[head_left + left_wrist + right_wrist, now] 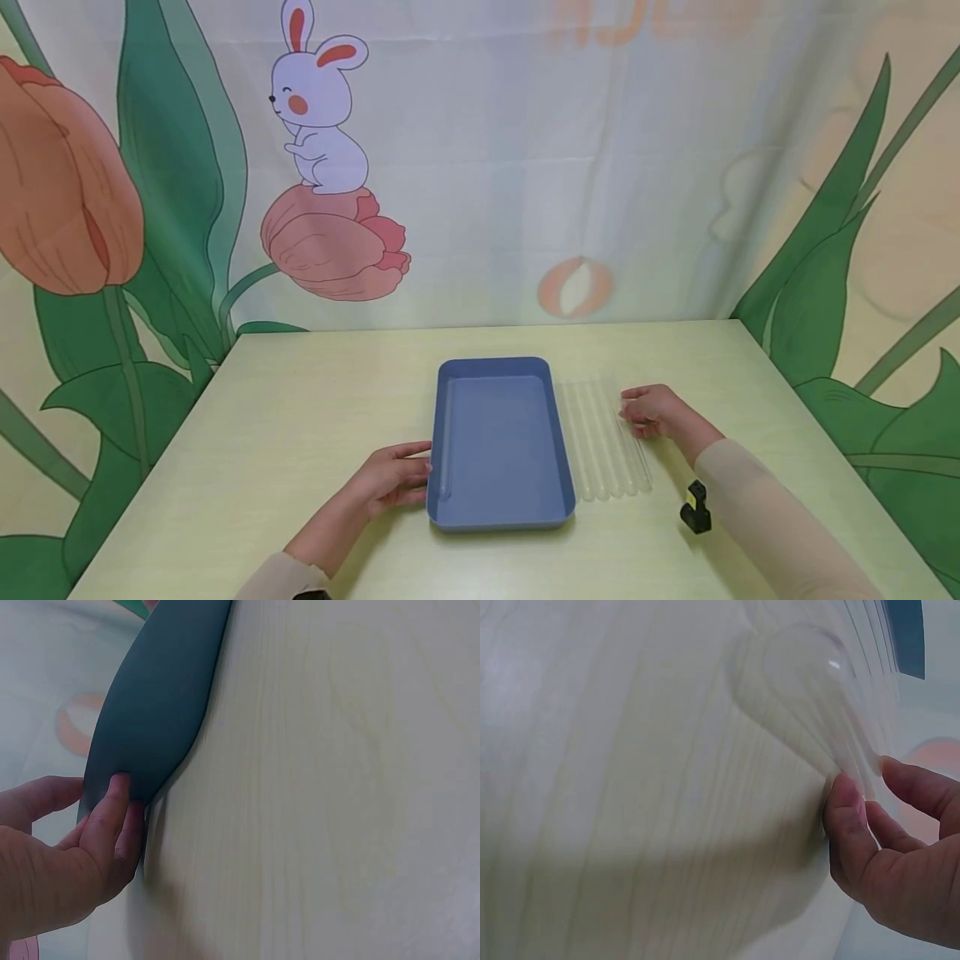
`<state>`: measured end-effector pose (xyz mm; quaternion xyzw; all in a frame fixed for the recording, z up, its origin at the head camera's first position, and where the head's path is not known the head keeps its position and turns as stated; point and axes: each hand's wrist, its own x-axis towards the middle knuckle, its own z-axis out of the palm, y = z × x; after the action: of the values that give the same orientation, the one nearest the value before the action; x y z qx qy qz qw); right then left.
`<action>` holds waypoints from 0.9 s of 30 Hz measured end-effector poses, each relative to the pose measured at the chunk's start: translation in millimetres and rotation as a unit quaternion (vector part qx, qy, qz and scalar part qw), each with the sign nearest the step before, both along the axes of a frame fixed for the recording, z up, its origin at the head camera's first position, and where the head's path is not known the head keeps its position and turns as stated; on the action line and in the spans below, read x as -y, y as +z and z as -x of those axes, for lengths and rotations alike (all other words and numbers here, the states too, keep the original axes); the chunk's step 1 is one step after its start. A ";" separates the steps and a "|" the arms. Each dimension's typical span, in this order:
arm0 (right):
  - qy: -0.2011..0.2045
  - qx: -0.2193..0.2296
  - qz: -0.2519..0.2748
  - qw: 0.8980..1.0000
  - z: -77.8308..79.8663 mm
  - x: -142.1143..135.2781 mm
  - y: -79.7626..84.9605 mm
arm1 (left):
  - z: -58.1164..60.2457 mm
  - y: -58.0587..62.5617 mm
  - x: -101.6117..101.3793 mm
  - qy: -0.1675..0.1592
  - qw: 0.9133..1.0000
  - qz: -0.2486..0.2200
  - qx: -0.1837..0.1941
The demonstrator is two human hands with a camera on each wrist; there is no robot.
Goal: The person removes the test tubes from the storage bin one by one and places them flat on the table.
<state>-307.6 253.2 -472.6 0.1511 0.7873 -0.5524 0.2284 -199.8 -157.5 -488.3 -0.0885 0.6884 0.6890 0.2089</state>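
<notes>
A blue rectangular tray [495, 528] stands at the middle of the table, with one clear test tube [447, 442] lying lengthwise along its left side. My left hand [393, 479] touches the tray's left edge, fingertips against the outer wall [161, 697] in the left wrist view. Right of the tray, several clear test tubes [592, 450] lie side by side, rounded ends toward me. My right hand [651, 410] pinches the rightmost test tube [817, 682] between thumb and fingers, partway along its length. In the right wrist view, its rounded end points away from the fingers.
A small black device [696, 508] is at the right forearm's sleeve. The pale wood-grain table [300, 392] ends at the back against a printed curtain [480, 167] with a rabbit and tulips.
</notes>
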 end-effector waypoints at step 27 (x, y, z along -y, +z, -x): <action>0.033 -0.008 -0.096 0.995 5.3 -2.7 8.9 | -0.3 -0.4 -0.1 0.001 1.000 0.003 0.002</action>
<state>-312.9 255.8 -463.8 0.1420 0.8432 -0.4673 0.2249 -199.6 -157.4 -488.7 -0.0911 0.6902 0.6868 0.2087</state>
